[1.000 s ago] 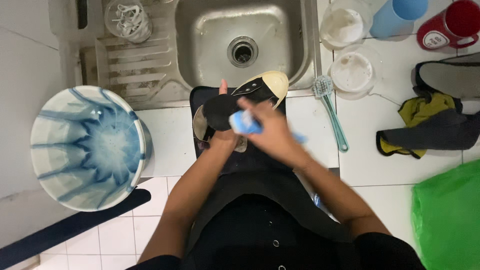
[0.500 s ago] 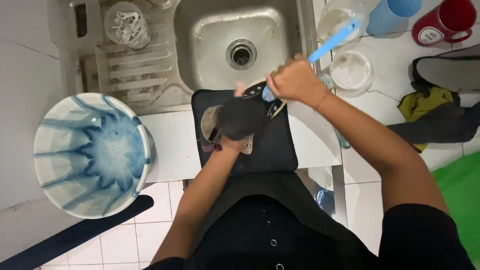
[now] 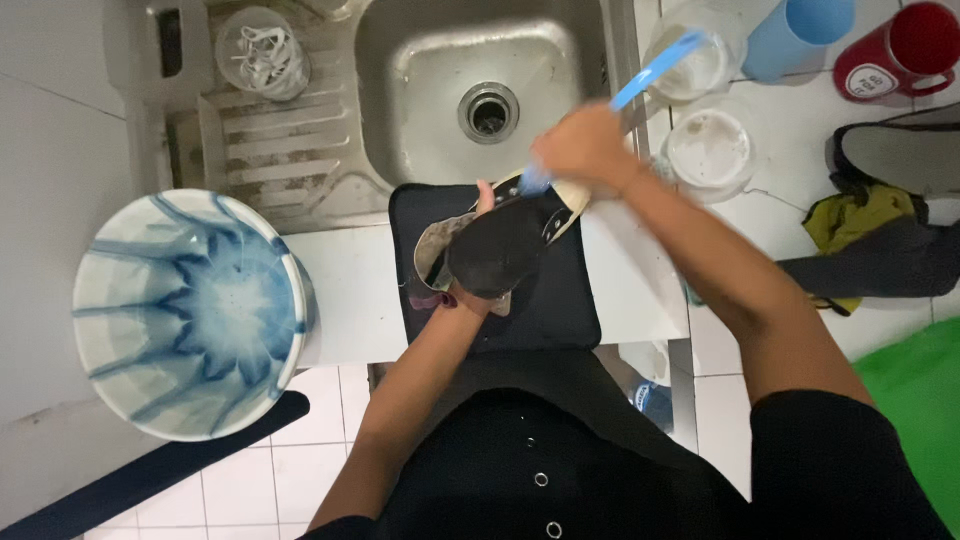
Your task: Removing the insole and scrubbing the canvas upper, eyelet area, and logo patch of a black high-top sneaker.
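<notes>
Two hands: left hand (image 3: 462,292) grips a dark shoe (image 3: 497,246), right hand (image 3: 583,148) clenches a blue brush (image 3: 655,70) beside the steel sink (image 3: 420,70) on white tile

A mat (image 3: 560,300) lies on the desk (image 3: 350,290) at its near edge, just before the sink (image 3: 430,110). A shoe (image 3: 495,245) rests on the mat. Left of the sink sits the draining rack (image 3: 270,150), with a cup (image 3: 262,52) at its far end. A bucket (image 3: 185,310) stands off the desk's left edge. Two tubs (image 3: 708,148) and two mugs (image 3: 895,50) sit right of the sink, rags (image 3: 880,240) nearer.
</notes>
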